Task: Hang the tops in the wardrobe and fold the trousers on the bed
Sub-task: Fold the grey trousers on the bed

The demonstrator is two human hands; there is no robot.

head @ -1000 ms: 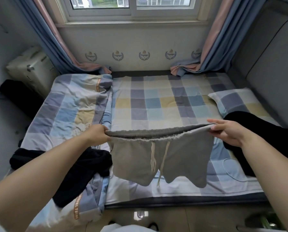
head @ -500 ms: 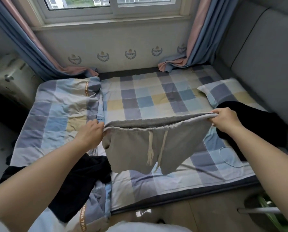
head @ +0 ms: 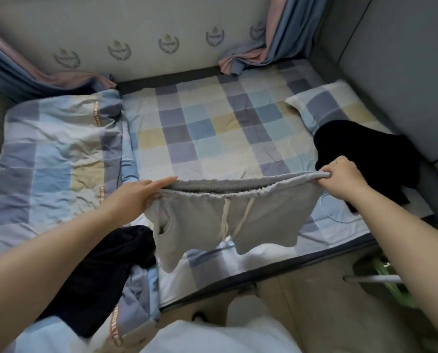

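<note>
Grey drawstring shorts (head: 200, 225) hang by their waistband over the near edge of the checked bed (head: 212, 128), legs dangling towards me. My right hand (head: 340, 177) grips the waistband's right end in a fist. My left hand (head: 138, 197) is at the waistband's left end with its fingers stretched straight along it; the thumb is hidden. A dark garment (head: 98, 271) lies crumpled on the bed's near left corner. Another black garment (head: 365, 154) lies at the right, partly over the pillow (head: 327, 108). No wardrobe is in view.
A rumpled checked duvet (head: 54, 154) covers the bed's left side. A grey padded headboard (head: 404, 72) runs along the right, and curtains (head: 251, 54) pool at the far wall. A green object with a white bar (head: 388, 284) stands on the floor at the right.
My view has tilted down and closer to the bed. The shorts have moved lower and forward over the sheet. My left hand's fingers have straightened along the waistband from a closed grip.
</note>
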